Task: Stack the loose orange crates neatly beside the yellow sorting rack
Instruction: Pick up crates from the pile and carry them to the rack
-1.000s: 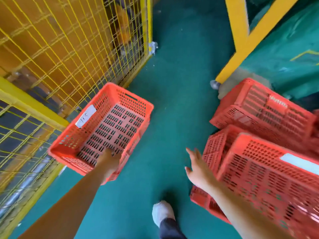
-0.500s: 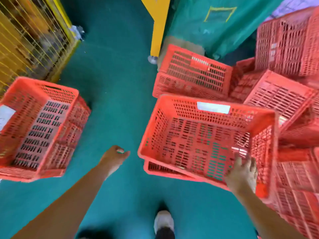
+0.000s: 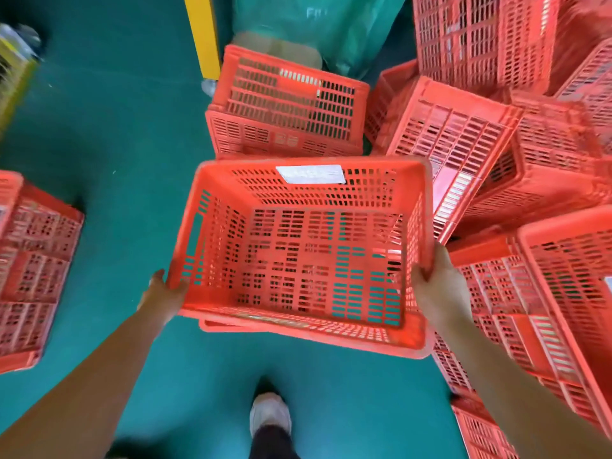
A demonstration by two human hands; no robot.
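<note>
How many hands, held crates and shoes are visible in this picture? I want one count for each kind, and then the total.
hands: 2, left hand and right hand
held crate: 1
shoe: 1
total: 4

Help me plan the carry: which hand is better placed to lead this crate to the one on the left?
Left hand, probably: it grips the left rim of the held crate, on the side facing the left crate. The right hand grips the far rim.

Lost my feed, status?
Left hand, right hand grip orange perforated plastic crate by side rims. Jumbled orange crates crowd its right.
</note>
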